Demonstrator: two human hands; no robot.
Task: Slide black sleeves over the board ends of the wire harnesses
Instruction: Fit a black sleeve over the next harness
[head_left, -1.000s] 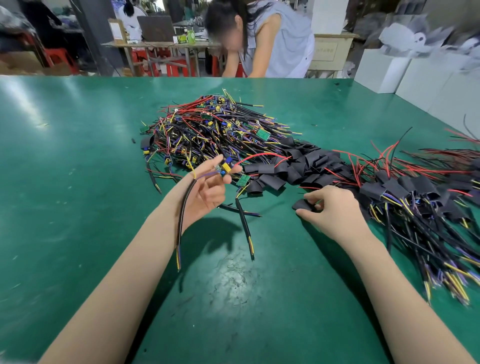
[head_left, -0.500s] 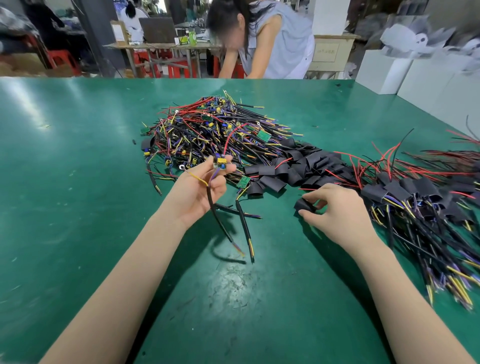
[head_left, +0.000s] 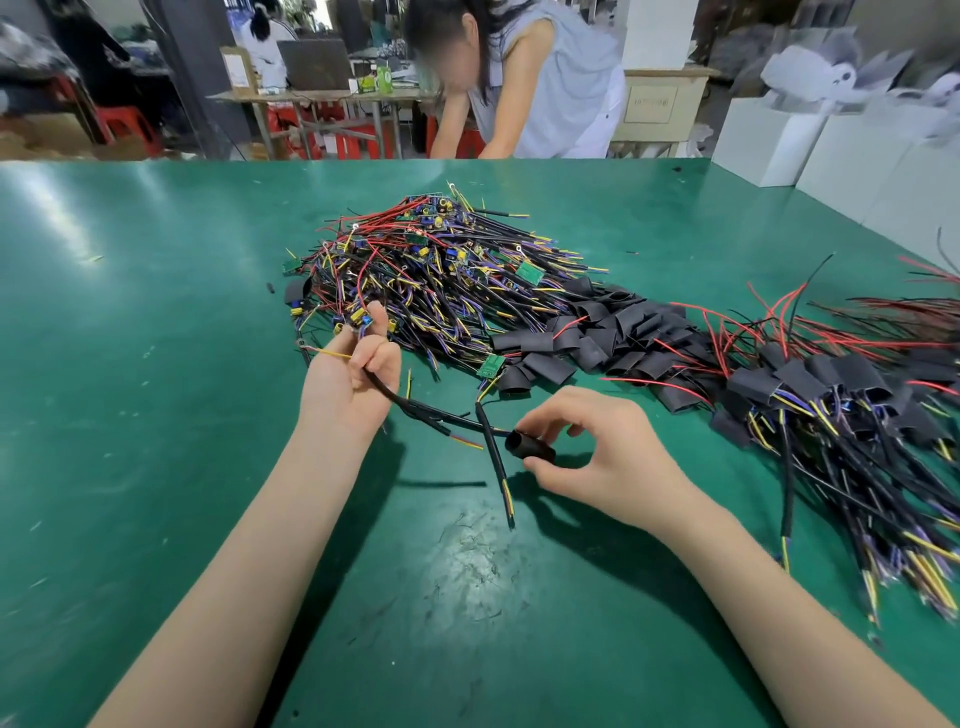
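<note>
**Sleeve lifted and brought to the cable tail**

Your right hand (head_left: 597, 457) now pinches a black sleeve (head_left: 530, 447) between thumb and forefinger, its open mouth turned toward your left. A second ago that hand was still down at the edge of the loose sleeves on the mat, fingers working one free; it has since come up and inward with the piece. Your left hand (head_left: 353, 379) is curled round a wire harness (head_left: 415, 408), gripping it near the board end, which sits up at your fingertips against the unsleeved pile (head_left: 431, 280). A moment ago the cable hung down toward your wrist; now it trails rightward, and its tail lies just beside the sleeve's mouth. That suggests you are about to thread the sleeve on from the tail and run it up to the board.

Another loose harness (head_left: 493, 457) lies on the mat crossing under that meeting point, so its cable could snag or be caught in the sleeve by mistake. The heap of spare sleeves (head_left: 597, 332) lies just beyond your right hand, and the finished harnesses (head_left: 831, 405) spread to the right. The green mat (head_left: 156, 415) toward you and to your left gives open room to draw the cable through; the table's far edge is well apart.
</note>
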